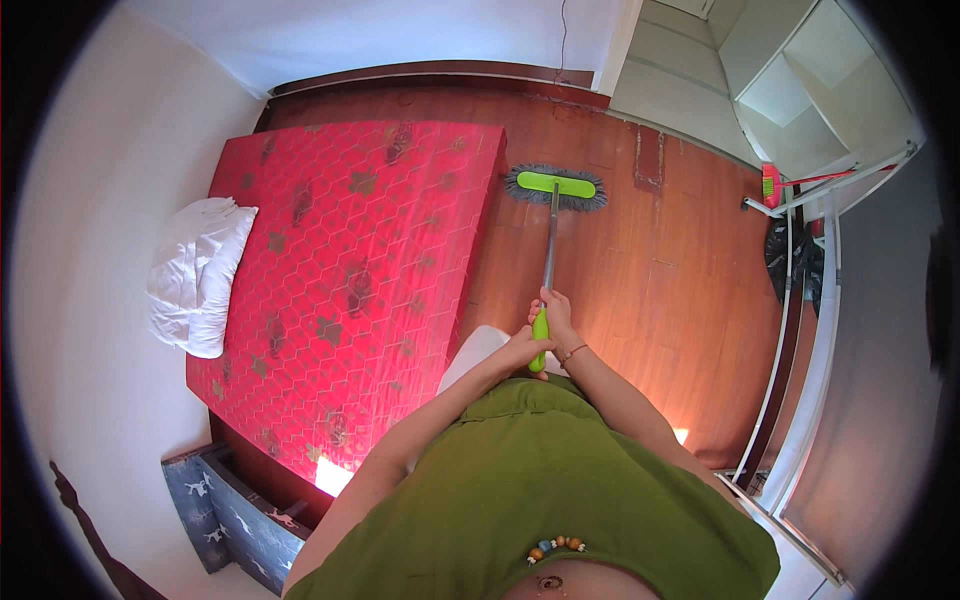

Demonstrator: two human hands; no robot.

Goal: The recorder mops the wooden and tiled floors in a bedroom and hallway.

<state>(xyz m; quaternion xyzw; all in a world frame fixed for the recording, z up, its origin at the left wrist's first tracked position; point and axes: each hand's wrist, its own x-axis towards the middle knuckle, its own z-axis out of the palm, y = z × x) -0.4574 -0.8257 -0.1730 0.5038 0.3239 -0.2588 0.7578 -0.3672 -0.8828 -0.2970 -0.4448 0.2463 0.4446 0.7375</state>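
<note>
Gripping the lime-green handle end of a grey-poled flat mop [549, 250], the right hand [556, 312] wraps the shaft higher while the left hand [527, 350] closes around the grip below, and the mop's green plate with its grey fringe rests flat on the reddish wooden floor [680, 300] just beside the red patterned mattress [350, 270]. Keeping the plate level and the strokes parallel to the boards seems wise. White open shelves [800, 90] at the upper right look bare.

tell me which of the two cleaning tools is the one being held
The flat mop with the green head and grey fringe: both the left hand and right hand grip its handle. The red broom leans untouched by the shelf.
</note>
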